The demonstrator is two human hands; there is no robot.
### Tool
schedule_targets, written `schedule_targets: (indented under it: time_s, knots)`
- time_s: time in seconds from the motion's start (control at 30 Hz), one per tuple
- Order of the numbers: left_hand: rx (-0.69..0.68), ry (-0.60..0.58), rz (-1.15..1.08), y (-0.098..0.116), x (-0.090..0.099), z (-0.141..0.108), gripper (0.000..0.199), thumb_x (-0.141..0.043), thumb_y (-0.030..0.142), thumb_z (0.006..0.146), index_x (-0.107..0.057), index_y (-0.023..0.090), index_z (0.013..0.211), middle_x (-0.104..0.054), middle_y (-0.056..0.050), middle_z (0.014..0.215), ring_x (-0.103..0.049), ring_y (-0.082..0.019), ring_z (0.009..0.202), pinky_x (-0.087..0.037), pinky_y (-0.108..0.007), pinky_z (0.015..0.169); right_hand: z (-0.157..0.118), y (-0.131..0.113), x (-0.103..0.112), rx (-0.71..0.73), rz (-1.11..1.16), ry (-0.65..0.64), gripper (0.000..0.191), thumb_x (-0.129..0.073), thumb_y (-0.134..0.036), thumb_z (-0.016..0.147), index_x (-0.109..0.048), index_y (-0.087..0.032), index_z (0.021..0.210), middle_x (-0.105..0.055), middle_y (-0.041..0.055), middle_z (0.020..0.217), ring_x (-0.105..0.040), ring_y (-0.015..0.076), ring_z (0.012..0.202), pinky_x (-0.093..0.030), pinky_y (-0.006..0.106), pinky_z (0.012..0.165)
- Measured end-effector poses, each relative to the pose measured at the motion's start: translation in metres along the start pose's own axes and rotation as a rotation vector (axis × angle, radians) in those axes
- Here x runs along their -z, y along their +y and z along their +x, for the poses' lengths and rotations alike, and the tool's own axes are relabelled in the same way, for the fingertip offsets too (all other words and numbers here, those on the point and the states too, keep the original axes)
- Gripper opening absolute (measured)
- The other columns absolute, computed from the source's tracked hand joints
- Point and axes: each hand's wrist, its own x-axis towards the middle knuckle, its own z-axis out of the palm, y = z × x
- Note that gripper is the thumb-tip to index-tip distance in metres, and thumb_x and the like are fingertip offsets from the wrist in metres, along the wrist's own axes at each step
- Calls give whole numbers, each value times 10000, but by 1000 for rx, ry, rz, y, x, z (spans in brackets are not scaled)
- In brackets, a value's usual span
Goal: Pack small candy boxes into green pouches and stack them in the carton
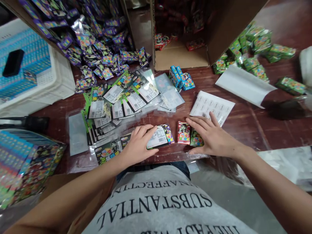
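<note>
My left hand [137,143] is on a black card with a white barcode label [157,137], thumb and index finger at its opposite edges. A small purple box [169,133] shows at that card's right end. My right hand [209,135] curls around a small green box [196,139], partly hidden by the fingers. A small red box [183,132] stands just left of it, close to my right fingertips. Left of my left hand lies another black printed card [107,152] in a clear sleeve.
Barcoded cards [117,104] lie fanned beyond my left hand. Further back are purple packets [104,61], blue boxes [179,78] and an open carton [181,61] with red packets. A sticker sheet [212,105], backing paper [245,84] and green packets [255,66] lie right.
</note>
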Motion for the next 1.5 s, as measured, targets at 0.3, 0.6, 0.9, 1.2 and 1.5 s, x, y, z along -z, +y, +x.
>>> schedule_targets:
  time_s: [0.3, 0.6, 0.9, 1.2, 1.5]
  knots:
    - [-120, -89, -64, -1, 2, 16, 834, -765, 365, 771, -389, 264, 1509, -476, -92, 1473, -432, -318, 1315, -335, -502, 1130, 9, 0, -19, 129, 273, 69, 733, -719, -511, 861, -449, -230, 1482, -612, 136, 1400, -586, 310, 1281, -115, 663, 1220]
    - [-100, -93, -40, -4, 3, 20, 852, -770, 361, 758, -395, 263, 1517, -465, -102, 1475, -418, -325, 1333, -337, -516, 1142, 30, -3, -12, 182, 271, 67, 687, -713, -542, 855, -534, -205, 1427, -646, 149, 1358, -611, 303, 1258, -56, 662, 1223]
    - [-71, -63, -42, 4, 0, 19, 830, -763, 347, 758, -405, 251, 1501, -483, -98, 1442, -432, -318, 1291, -359, -498, 1113, 28, -20, -21, 102, 227, 102, 662, -665, -506, 866, -490, -209, 1432, -644, 132, 1325, -590, 322, 1259, 25, 689, 1214]
    - [-48, -57, -34, 3, -2, 18, 839, -751, 360, 778, -375, 274, 1523, -481, -87, 1446, -431, -327, 1280, -359, -504, 1106, -21, -3, -10, -87, 80, 66, 933, -681, -609, 851, -250, -236, 1590, -496, 194, 1496, -453, 412, 1389, -63, 768, 1175]
    - [-85, -67, -90, 12, 3, 23, 855, -760, 358, 763, -370, 244, 1515, -473, -97, 1430, -426, -311, 1303, -360, -494, 1127, 3, 0, -8, 14, 325, 78, 741, -740, -510, 836, -431, -273, 1467, -594, 125, 1408, -518, 352, 1351, 4, 723, 1200]
